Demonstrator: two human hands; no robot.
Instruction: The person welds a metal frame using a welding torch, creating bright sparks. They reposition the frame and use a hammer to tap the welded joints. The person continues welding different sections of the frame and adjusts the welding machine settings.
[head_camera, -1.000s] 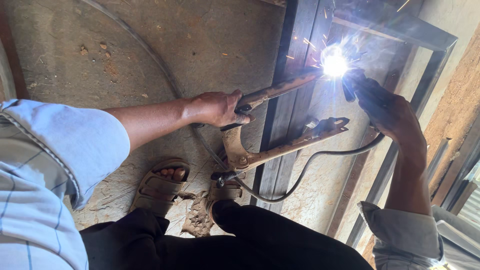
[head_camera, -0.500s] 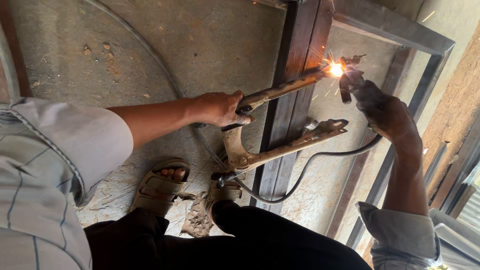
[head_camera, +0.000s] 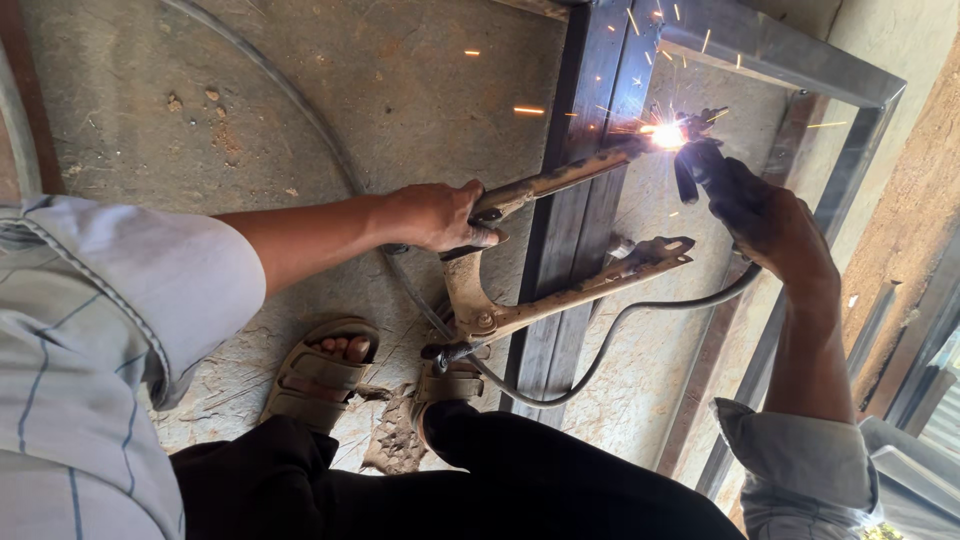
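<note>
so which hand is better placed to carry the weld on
Right, probably: the right hand grips the electrode holder at the sparks on the steel frame; the left hand is back on the clamp handle.

Welding tool (head_camera: 560, 240): tan-brown, rusty, dull mottled coating over both long arms. Spark point (head_camera: 668, 133): white-yellow core, orange streaks scattered against the dark frame. Metal frame (head_camera: 590, 90): dark grey-black upright bars; outer bar (head_camera: 790, 55) lighter silver-grey with a bright sheen. Cable (head_camera: 600, 350): grey. Floor (head_camera: 300, 100): grey-brown concrete, blotchy, with small tan specks and paler patches. Shirt sleeve (head_camera: 110, 300): pale blue-grey, thin dark blue lines forming a wide check; other cuff (head_camera: 800, 450) same pale tone. Trousers (head_camera: 480, 490): black, plain. Sandals (head_camera: 320, 375): tan-brown straps, dusty. Wall at right (head_camera: 920, 200): reddish-brown.
</note>
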